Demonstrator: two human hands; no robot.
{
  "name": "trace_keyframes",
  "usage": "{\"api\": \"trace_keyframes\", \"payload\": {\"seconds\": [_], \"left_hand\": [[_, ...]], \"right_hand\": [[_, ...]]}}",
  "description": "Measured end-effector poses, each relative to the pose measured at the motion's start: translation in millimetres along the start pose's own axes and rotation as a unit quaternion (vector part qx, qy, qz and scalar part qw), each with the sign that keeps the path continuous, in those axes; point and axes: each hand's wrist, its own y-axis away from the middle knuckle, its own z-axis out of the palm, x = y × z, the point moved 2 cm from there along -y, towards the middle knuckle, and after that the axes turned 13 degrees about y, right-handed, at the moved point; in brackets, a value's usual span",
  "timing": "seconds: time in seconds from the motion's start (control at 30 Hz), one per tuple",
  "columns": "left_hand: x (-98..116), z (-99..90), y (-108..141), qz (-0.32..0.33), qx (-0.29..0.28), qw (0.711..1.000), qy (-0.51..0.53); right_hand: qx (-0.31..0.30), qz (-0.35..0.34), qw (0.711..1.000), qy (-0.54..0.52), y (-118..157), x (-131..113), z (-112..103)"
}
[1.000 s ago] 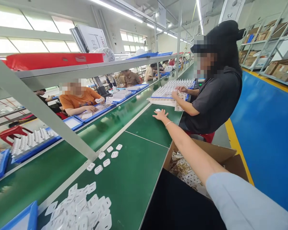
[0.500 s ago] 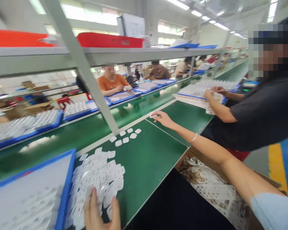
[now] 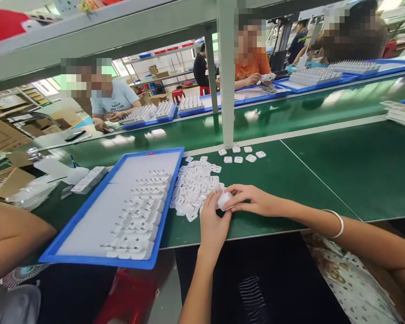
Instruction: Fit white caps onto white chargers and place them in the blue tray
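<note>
My left hand and my right hand meet over the green worktop. Between their fingers is a small white plastic part, held from both sides; its far side is hidden by the fingers. Just beyond and left of my hands lies a heap of flat white rounded-square plates. Several more such plates lie spread apart farther back, by the post. Left of the heap is a blue-rimmed tray with rows of white parts bearing metal prongs.
A grey post rises at the back edge of the worktop. Behind runs a green conveyor, with blue trays and co-workers beyond. A co-worker's arm rests at the left, near white blocks. Card sheets lie far right.
The view has swung left. My right hand has come back from the far right of the worktop to my left hand, and both now hold the white plastic part.
</note>
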Motion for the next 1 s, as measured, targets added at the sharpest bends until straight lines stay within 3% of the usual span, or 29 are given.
{"api": "trace_keyframes", "payload": {"seconds": [0.07, 0.17, 0.3, 0.33, 0.47, 0.6, 0.73, 0.83, 0.9, 1.0], "left_hand": [[2.0, 0.2, -2.0, 0.011, -0.023, 1.0, 0.002], [7.2, -0.9, -3.7, 0.003, -0.012, 0.998, 0.057], [12.1, -1.0, -2.9, -0.067, -0.041, 0.977, 0.2], [12.9, -0.8, -2.3, -0.078, -0.058, 0.971, 0.218], [14.3, -0.6, -0.9, -0.074, -0.08, 0.969, 0.223], [13.9, 2.8, -0.3, -0.076, -0.125, 0.965, 0.218], [17.5, 4.6, -1.9, -0.048, -0.129, 0.969, 0.203], [18.5, 2.5, -2.6, -0.027, -0.061, 0.981, 0.184], [16.3, 2.4, -1.0, -0.046, -0.053, 0.972, 0.225], [12.5, 4.1, 2.9, -0.074, -0.088, 0.946, 0.303]], "right_hand": [[-0.023, 0.0, 0.999, -0.046, 1.8, 3.0, 0.8], [-0.034, 0.022, 0.985, -0.169, 0.0, 5.6, -4.2], [0.14, 0.155, 0.947, -0.243, -7.4, 17.4, -19.6], [0.15, 0.168, 0.945, -0.237, -9.6, 19.4, -22.4], [0.056, 0.134, 0.975, -0.166, -13.3, 19.5, -26.9], [0.041, 0.116, 0.991, -0.048, -2.1, 17.0, -28.3], [0.019, 0.14, 0.987, -0.069, 7.9, 16.3, -27.5], [0.095, 0.179, 0.968, -0.146, 9.7, 15.8, -30.6], [0.129, 0.204, 0.94, -0.239, 9.6, 13.8, -31.2], [0.09, 0.225, 0.898, -0.368, 8.5, 7.6, -26.9]]}}
